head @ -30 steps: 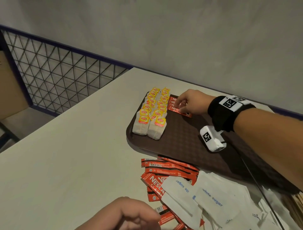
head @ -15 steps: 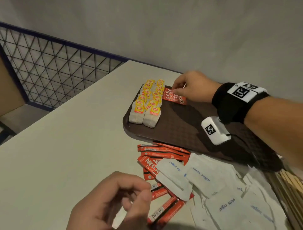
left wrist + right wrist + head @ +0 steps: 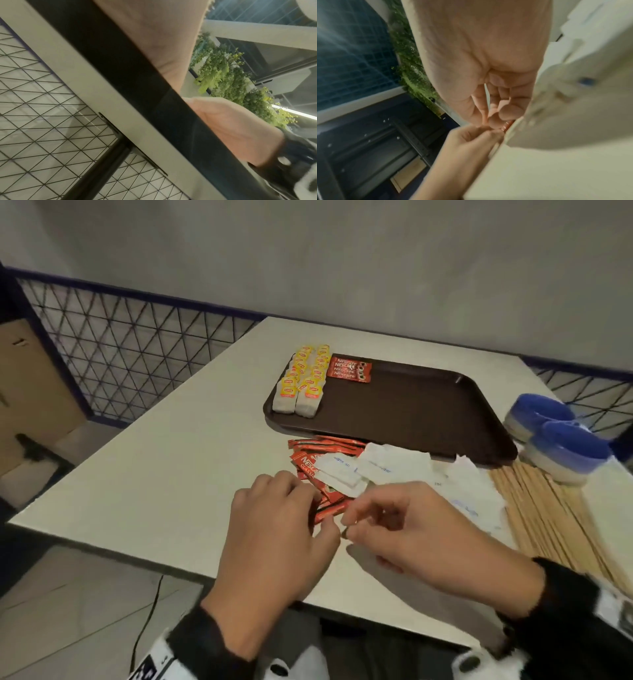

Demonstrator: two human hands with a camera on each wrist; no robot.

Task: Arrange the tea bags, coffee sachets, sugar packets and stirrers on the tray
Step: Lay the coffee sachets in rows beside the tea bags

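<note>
Table [image 3: 144, 474]: broad, flat, pale matte top with a squared near edge; it carries everything below.
Tray [image 3: 411, 412]: dark brown plastic, a rounded rectangle with a raised rim and a finely textured floor; it lies toward the table's far side.
Stirrers [image 3: 548, 518]: thin, straight, light wooden sticks laid side by side in a flat sheaf on the table, just right of the paper packets and near the tray's near right corner.
Lids [image 3: 561, 446]: two round stacks, blue on top and whitish at the sides, right of the tray.
Sugar packets [image 3: 394, 467]: flat white paper rectangles with blue print, crumpled and overlapping in a loose heap on the table against the tray's near rim.
Tea bags [image 3: 305, 381]: soft white paper pouches with yellow and red tags, set in two neat overlapping rows along the tray's far left edge.
Coffee sachets on tray [image 3: 349, 369]: glossy red foil strips lying flat, touching the tea bags' right side.
Loose coffee sachets [image 3: 318, 474]: narrow red foil sticks fanned on the table, partly under the sugar packets.
Left hand [image 3: 274, 529]: fingers curled down onto the loose coffee sachets; whether it grasps one, I cannot tell.
Right hand [image 3: 404, 525]: fingers bent, tips meeting the left hand's; the right wrist view shows a sliver of red at the fingertips, but a hold cannot be told.
</note>
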